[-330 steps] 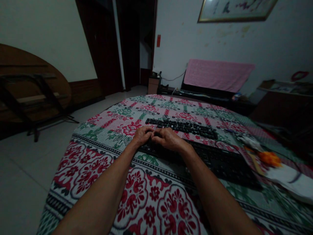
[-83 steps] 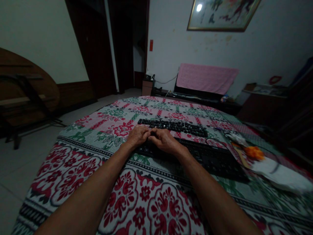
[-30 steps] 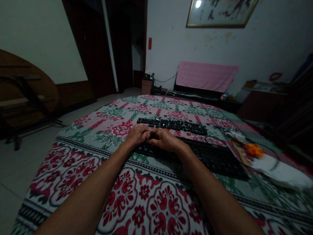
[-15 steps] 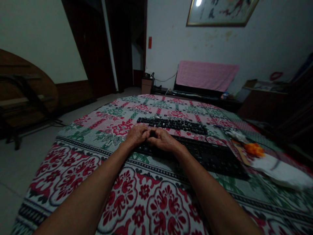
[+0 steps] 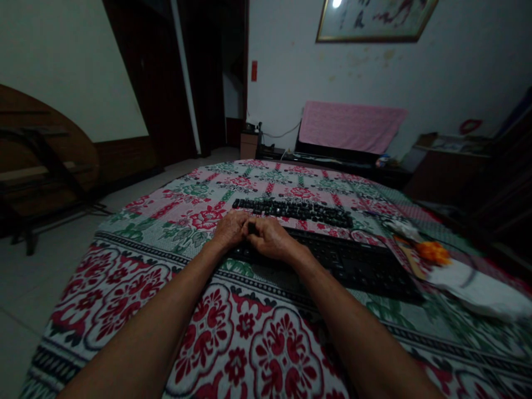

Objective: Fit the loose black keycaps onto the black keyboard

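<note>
A black keyboard [image 5: 353, 260] lies on the patterned cloth [image 5: 166, 327], its left end beneath my hands. My left hand [image 5: 231, 227] is closed at that end, with its fingers bent and mostly hidden. Right against it, my right hand [image 5: 268, 235] is closed too, thumb and fingers drawn together. A small dark patch shows between the two hands; what they hold, if anything, I cannot make out. Just beyond them, loose black keycaps [image 5: 299, 211] are laid out in rows on the cloth.
To the right lie an orange bundle [image 5: 433, 252], a white cloth or bag [image 5: 482, 291] and a thin tan piece [image 5: 409, 260]. A pink towel [image 5: 351, 126] covers something against the far wall. At left leans a round wooden tabletop [image 5: 50, 144].
My right hand has shifted slightly left and its fingers have drawn in closer against my left hand. The keyboard and the keycap rows stay where they were.
</note>
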